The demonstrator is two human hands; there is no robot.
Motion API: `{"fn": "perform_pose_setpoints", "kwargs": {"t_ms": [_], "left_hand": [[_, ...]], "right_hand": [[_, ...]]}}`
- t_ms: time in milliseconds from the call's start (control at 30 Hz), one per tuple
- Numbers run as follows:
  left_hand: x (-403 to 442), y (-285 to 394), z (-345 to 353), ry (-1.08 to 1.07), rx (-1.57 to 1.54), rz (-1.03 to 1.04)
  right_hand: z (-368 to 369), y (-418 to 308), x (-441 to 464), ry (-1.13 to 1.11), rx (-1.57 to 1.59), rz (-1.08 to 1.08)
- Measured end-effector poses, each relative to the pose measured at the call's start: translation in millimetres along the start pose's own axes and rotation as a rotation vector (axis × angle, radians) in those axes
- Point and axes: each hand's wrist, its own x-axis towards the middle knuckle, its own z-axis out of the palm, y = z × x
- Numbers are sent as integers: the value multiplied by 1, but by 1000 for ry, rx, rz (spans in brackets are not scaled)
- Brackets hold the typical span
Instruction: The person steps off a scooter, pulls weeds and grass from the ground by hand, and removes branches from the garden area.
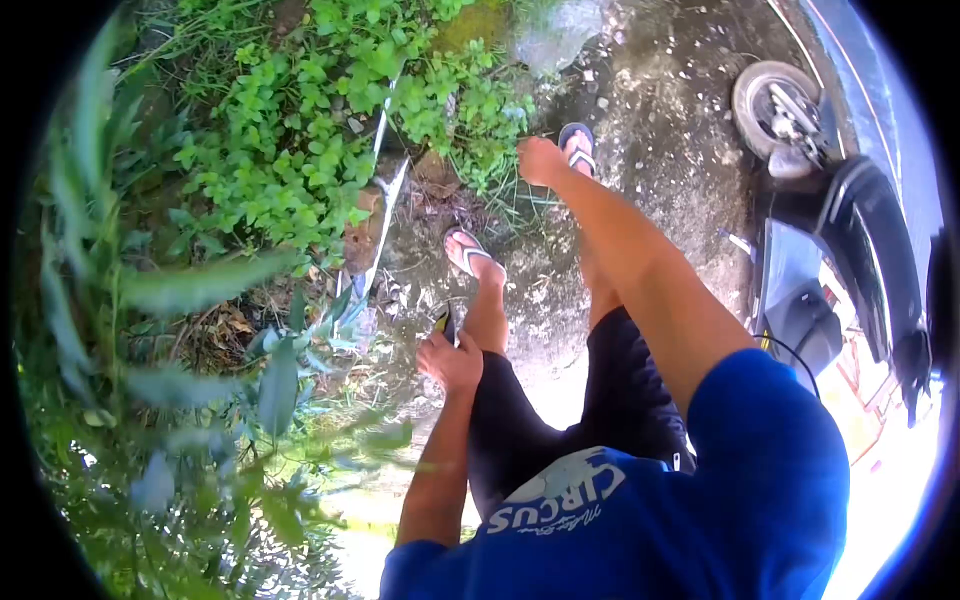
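My right hand (541,162) reaches far forward and is closed at the edge of the green weeds (480,130). Thin grass blades (512,208) show beside its fist and seem to be in its grip. Nearer my body, my left hand (450,362) is bent round a small black and yellow object (444,322). Only the end of that object sticks out past the fingers, so its kind is hidden. Leafy low plants (290,140) spread ahead and to the left of both hands.
A parked motorbike (870,250) stands on the right, its wheel (775,108) on the rough ground (680,150). A pale narrow strip (388,220) lies along the plant bed. Tall leaves (190,290) hang close on the left. My sandalled feet (472,252) are between.
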Motion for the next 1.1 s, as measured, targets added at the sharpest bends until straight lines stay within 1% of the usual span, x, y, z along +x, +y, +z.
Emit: {"fn": "perform_pose_setpoints", "kwargs": {"t_ms": [33, 67, 133, 167, 233, 267, 300, 333, 400, 467, 567, 667, 933, 1033, 1100], "left_hand": [[2, 4, 9, 85, 63, -11], [11, 14, 22, 78, 15, -67], [0, 29, 13, 19, -37, -182], [-2, 32, 21, 68, -44, -149], [1, 48, 26, 12, -86, -185], [-3, 55, 26, -19, -107, -207], [-4, 64, 27, -3, -83, -202], [-4, 73, 30, -13, -72, -217], [-8, 85, 33, -29, -37, -243], [-4, 87, 37, -29, -71, -250], [-11, 85, 35, -72, -86, -248], [-3, 86, 38, -66, -98, -245], [2, 77, 38, -69, -148, -262], [-4, 71, 34, -74, -144, -280], [3, 69, 37, -53, -141, -253]], "right_hand": [[-7, -8, 12, 2, -45, -68], [-14, -13, 23, -3, -86, -133], [-16, -30, 66, -291, -402, -510], [-20, -50, 69, -311, -236, -446], [-34, -82, 73, -222, 133, -284], [-24, -88, 76, -159, 280, -218], [-14, -94, 80, -88, 431, -163], [-6, -98, 93, -58, 488, -112], [9, -101, 118, -81, 498, -31], [21, -108, 140, -102, 481, -8], [34, -115, 159, -132, 480, -5], [40, -127, 176, -152, 476, -24], [52, -105, 202, -166, 381, 2], [53, -98, 208, -200, 380, 6], [50, -92, 211, -239, 401, 7]]}}
